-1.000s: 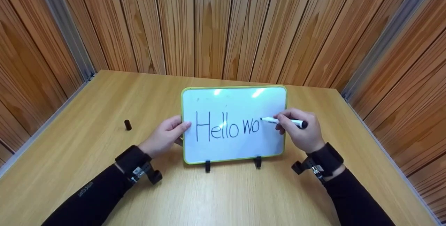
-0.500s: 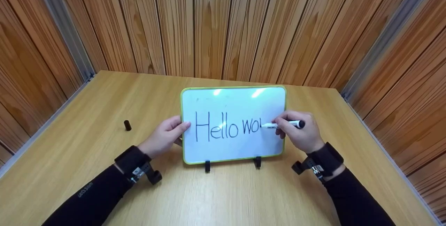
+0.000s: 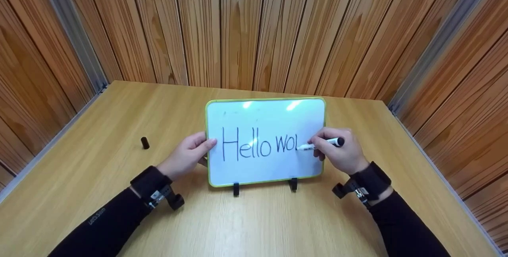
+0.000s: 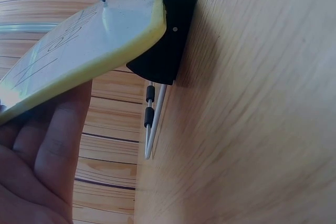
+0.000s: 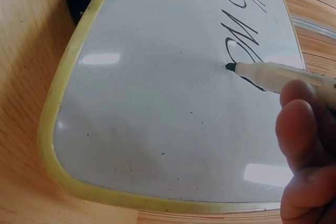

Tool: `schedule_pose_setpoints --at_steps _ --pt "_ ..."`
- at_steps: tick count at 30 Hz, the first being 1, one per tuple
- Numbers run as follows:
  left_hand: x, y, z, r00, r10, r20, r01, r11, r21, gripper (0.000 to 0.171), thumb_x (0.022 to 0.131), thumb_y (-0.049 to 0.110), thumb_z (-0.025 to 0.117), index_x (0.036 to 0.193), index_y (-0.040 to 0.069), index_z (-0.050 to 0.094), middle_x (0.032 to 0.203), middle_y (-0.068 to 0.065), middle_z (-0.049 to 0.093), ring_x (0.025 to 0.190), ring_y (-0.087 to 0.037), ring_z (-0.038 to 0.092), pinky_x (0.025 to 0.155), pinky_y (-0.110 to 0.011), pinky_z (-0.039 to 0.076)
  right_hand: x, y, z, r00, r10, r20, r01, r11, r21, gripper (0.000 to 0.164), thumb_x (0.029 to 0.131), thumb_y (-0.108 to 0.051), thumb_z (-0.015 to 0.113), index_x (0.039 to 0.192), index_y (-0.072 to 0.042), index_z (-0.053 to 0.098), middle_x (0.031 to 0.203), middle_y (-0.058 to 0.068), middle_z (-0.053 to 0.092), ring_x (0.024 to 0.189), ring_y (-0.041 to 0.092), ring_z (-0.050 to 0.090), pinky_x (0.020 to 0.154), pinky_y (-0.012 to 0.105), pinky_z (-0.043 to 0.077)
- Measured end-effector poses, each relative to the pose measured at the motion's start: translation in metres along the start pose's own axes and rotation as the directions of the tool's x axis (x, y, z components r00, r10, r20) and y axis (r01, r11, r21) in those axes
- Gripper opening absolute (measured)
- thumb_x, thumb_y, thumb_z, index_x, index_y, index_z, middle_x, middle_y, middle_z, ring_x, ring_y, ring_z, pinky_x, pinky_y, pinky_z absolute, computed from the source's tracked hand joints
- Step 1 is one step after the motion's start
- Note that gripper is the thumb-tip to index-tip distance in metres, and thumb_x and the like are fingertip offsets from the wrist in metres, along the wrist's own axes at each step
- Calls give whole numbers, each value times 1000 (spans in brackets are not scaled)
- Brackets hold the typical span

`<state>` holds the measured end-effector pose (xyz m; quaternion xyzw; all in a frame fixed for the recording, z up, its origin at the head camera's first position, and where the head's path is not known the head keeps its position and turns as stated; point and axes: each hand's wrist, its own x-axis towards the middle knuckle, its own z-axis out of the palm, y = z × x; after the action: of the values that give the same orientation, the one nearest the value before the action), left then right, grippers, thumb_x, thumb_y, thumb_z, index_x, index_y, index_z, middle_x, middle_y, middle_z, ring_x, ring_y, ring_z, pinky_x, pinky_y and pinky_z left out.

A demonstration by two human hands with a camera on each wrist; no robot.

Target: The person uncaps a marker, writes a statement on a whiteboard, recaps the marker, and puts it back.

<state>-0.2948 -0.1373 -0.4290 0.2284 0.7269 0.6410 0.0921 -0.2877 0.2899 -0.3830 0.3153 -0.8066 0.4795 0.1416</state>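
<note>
A small whiteboard (image 3: 270, 169) with a yellow-green rim leans upright on a black stand (image 4: 170, 40), bearing the handwriting "Hello wo" and a further stroke. My left hand (image 3: 186, 156) grips its left edge, thumb on the front and fingers behind. Between the thumb and fingers of my right hand (image 3: 343, 152) is a white marker (image 5: 278, 77) with a black end. Its dark tip (image 5: 230, 67) is right at the board's surface, at the lower end of the newest stroke. That hand stands in front of the board's right edge.
A black marker cap (image 3: 145, 142) stands on the wooden table (image 3: 254, 229), left of the board. Two black stand feet (image 3: 236, 189) stick out below the board. Wood-plank walls (image 3: 238, 31) enclose the table at the back and sides. Each wrist wears a black camera strap (image 3: 152, 181).
The marker tip has moved down the board, drawing a short stroke after "wo". My right hand has shifted slightly left and down. My left hand holds the board as before.
</note>
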Motion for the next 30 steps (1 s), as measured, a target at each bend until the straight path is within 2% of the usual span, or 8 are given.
schedule_pose_setpoints --at_steps 5,12,20,30 --pt "0 0 0 1000 4 -5 -4 1000 -2 42 120 20 51 145 -14 57 130 -27 76 103 -24 80 80 -36 68 0 -2 0 1000 -11 -12 11 1000 16 25 104 9 66 90 -5 81 71 7 73 58 23 65 55 27 60" --pt "0 0 1 1000 -9 -16 9 1000 2 41 120 20 51 144 -12 58 130 -26 77 102 -24 80 80 -36 67 0 -3 -1 993 -76 -87 75 997 -7 26 102 13 65 90 -4 81 72 8 74 58 21 66 56 24 59" --pt "0 0 0 1000 -12 3 12 1000 7 43 121 22 50 148 -11 57 133 -24 76 106 -25 79 81 -37 67 0 -1 0 992 -58 -115 50 997 -66 22 104 9 67 94 -4 82 76 4 76 61 21 67 59 23 57" --pt "-1 1 0 1000 -12 3 12 1000 14 44 121 23 50 150 -10 56 134 -25 75 108 -29 79 82 -38 68 0 -1 1 990 -48 -135 39 997 -71 20 105 7 68 97 -4 83 76 4 74 63 22 66 60 22 55"
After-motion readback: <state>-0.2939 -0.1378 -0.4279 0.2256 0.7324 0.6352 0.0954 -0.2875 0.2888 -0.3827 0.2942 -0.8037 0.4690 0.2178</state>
